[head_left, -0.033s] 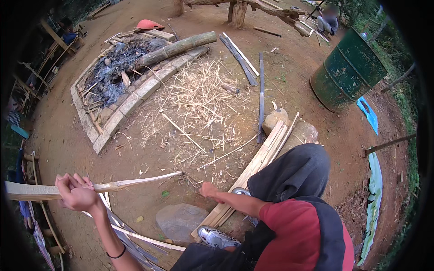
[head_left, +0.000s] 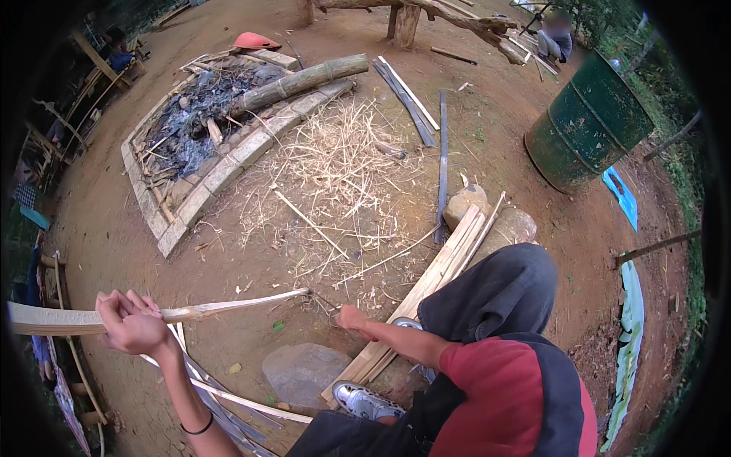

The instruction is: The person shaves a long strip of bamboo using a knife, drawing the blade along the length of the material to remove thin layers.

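A long pale bamboo strip (head_left: 221,306) runs across the lower left, wide at its left end and narrowing to a tip near the middle. My left hand (head_left: 133,321) is closed around its broader part. Low in front of me, my right hand (head_left: 352,318) is closed on a thin dark blade-like tool (head_left: 326,304). That tool points at the strip's narrow tip; whether the two touch, I cannot tell. Beneath my right forearm lies a bundle of split bamboo slats (head_left: 426,297), partly hidden by my leg.
Pale shavings (head_left: 339,164) litter the ground ahead. Beyond them a brick-edged fire pit (head_left: 221,177) holds ash and a thick log (head_left: 304,82). A green drum (head_left: 586,126) stands at the right. Rocks (head_left: 304,373) and more strips (head_left: 221,392) lie close by. Someone crouches (head_left: 554,38) far off.
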`<action>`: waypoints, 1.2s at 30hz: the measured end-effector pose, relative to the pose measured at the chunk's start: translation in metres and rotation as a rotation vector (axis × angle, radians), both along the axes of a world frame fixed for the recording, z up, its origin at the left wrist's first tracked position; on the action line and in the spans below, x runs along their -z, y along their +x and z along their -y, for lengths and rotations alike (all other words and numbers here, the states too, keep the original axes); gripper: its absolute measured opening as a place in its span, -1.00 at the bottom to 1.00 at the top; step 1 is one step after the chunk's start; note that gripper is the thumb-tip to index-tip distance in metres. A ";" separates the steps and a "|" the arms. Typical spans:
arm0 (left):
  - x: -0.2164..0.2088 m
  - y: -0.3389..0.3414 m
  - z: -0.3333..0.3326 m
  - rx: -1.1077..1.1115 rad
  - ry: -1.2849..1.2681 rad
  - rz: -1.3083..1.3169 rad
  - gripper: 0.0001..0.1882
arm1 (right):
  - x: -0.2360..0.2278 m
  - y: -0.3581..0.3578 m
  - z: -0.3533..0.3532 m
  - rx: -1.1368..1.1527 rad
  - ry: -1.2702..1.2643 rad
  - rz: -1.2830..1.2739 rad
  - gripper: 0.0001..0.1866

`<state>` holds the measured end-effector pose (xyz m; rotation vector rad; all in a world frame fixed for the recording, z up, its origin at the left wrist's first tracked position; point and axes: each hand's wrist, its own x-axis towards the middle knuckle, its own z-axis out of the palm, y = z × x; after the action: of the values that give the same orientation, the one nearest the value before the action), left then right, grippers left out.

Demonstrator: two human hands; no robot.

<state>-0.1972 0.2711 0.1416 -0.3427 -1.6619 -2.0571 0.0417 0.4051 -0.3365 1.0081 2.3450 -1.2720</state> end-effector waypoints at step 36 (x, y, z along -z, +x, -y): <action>0.008 -0.012 0.028 -0.074 -0.018 0.053 -0.80 | -0.349 -0.068 0.077 0.064 -0.210 -0.551 -0.65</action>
<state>-0.2092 0.2430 0.1337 -0.2306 -1.6992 -2.0150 -0.0264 0.3281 0.0128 0.7376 2.4854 -1.9805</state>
